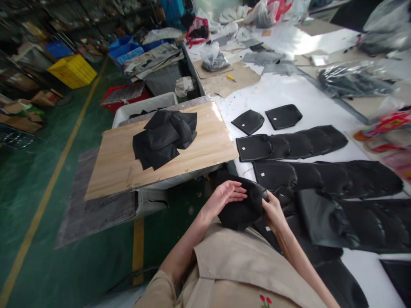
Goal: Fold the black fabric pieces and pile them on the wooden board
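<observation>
A black leather-like piece (239, 212) with a curved seamed edge is held up in front of my body. My right hand (272, 209) pinches its right edge between thumb and fingers. My left hand (226, 196) lies over the near face of the same piece, fingers stretched out and flat against it; the thumb is not clearly seen. On the white table to the right, black pieces (285, 147) with small white labels lie in overlapping rows, and two single ones (248, 122) sit beyond them. A loose pile of black pieces (163, 137) rests on a wooden board at left.
The wooden board (112, 149) lies across a pale bin (149, 105) beside the table. Farther back are a clear bag (214, 59), a yellow cutter (231, 78) and cardboard. A yellow crate (72, 72) stands on the green floor at left. Plastic-wrapped goods (356, 79) lie at right.
</observation>
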